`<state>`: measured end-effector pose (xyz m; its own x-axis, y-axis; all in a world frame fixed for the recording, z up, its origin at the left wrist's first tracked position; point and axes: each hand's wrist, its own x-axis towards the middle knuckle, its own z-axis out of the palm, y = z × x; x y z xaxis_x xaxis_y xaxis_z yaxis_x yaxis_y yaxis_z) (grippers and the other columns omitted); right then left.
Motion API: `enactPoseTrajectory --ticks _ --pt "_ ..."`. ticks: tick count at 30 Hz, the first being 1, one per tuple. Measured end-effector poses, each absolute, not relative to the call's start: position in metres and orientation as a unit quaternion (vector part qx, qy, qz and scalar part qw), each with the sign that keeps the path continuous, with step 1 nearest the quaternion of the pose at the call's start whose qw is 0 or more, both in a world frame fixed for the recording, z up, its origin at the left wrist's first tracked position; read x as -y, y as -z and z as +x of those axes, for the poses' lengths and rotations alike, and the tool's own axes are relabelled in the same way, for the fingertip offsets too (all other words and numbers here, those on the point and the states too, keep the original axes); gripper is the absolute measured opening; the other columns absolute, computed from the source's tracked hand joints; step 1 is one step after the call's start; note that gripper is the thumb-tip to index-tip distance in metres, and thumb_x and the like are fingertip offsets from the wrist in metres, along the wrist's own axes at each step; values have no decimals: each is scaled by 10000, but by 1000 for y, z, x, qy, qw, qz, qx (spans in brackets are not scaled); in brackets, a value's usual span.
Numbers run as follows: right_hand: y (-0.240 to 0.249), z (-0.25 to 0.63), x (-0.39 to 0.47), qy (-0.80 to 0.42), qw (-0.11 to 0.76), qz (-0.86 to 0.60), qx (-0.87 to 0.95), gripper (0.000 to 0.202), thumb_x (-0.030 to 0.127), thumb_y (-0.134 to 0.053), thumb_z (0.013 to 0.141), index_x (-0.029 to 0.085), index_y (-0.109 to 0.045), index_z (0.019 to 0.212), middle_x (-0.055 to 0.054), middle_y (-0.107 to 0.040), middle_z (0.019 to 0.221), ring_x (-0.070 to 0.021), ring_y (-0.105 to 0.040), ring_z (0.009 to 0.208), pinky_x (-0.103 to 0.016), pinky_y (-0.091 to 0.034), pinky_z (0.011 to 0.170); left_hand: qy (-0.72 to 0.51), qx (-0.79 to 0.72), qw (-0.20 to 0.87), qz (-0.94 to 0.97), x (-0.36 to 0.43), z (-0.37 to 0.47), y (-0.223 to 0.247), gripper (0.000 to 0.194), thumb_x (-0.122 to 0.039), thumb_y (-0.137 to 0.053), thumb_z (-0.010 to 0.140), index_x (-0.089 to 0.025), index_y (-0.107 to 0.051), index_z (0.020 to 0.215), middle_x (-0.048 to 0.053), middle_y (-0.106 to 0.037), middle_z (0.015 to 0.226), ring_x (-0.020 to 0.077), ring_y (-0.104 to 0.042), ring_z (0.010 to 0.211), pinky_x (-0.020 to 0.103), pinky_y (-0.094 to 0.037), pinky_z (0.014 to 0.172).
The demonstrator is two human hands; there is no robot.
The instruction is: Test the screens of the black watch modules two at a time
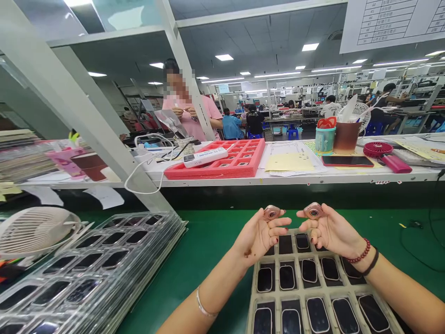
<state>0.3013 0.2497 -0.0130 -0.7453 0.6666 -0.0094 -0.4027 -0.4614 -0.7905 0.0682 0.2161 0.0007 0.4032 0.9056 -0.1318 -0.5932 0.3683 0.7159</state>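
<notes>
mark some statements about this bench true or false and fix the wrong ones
1. The left hand holds a watch-like device. True.
2. The right hand is empty. False: it holds another watch-like device.
3. A beaded bracelet circles the right wrist. True.
4. The red tray lies on the green surface. False: it rests on the white shelf.
5. The pale tray holds dark-screened devices. True.
</notes>
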Motion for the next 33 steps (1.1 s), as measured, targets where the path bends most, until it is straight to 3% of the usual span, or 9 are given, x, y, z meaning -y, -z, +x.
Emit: enactPoseTrajectory --ticks 2,4,6,8,12,16,20,25,33 --pt "17 302 -253 -862 306 -142 378 650 531 -132 992 80 -557 1187 -150 -666 949 -147 -675 642 -201 -551 516 -462 -258 808 257 -218 67 0 568 -506 -308 947 -37 -579 1117 170 -665 975 163 -662 704 193 -501 521" --pt "19 302 -254 -870 302 -136 366 652 533 -138 992 72 -561 1176 -154 -674 945 -149 -679 635 -203 -557 517 -460 -255 813 251 -218 67 0 579 -518 -315 942 -31 -581 1107 162 -673 933 159 -655 664 196 -496 507" --pt "20 302 -255 -864 304 -139 377 549 521 -283 984 83 -548 1184 -162 -666 1005 -146 -680 648 -197 -560 530 -467 -263 796 280 -217 67 1 481 -466 -473 904 -46 -573 1118 150 -670 936 137 -640 641 171 -469 490" --pt "19 302 -253 -838 323 -154 412 397 401 -513 936 124 -508 1221 -147 -642 1085 -129 -676 679 -179 -560 566 -475 -291 759 338 -216 70 3 458 -317 -665 802 -81 -533 1172 135 -658 974 116 -627 636 148 -435 479" --pt "17 296 -246 -738 373 -193 527 531 165 -691 807 199 -422 1263 -95 -611 1107 -120 -658 751 -190 -555 648 -465 -338 676 461 -210 77 6 686 -130 -760 646 -158 -436 1251 112 -625 1033 141 -632 685 172 -423 499" --pt "19 287 -239 -656 390 -215 610 467 170 -662 796 200 -437 1204 -55 -600 1010 -104 -614 691 -215 -541 618 -444 -346 646 515 -206 82 8 624 -158 -733 669 -164 -437 1218 125 -597 1084 184 -631 827 232 -466 617" --pt "23 285 -236 -597 386 -255 655 332 156 -581 817 185 -467 1128 -22 -581 901 -88 -569 612 -227 -520 587 -444 -347 618 548 -207 85 13 505 -280 -666 764 -137 -446 1196 130 -603 1034 181 -633 779 245 -456 608" --pt "25 286 -235 -585 372 -260 672 356 165 -566 810 181 -449 1146 -32 -568 916 -109 -579 646 -253 -508 610 -438 -351 602 568 -207 85 16 558 -288 -648 772 -146 -419 1261 127 -616 1030 192 -640 800 252 -465 623" --pt "21 286 -233 -579 363 -261 682 289 186 -554 827 172 -472 1104 -35 -568 900 -112 -577 632 -261 -501 610 -426 -358 594 581 -203 84 11 478 -285 -627 787 -146 -472 1217 130 -617 1046 201 -641 826 243 -452 620"
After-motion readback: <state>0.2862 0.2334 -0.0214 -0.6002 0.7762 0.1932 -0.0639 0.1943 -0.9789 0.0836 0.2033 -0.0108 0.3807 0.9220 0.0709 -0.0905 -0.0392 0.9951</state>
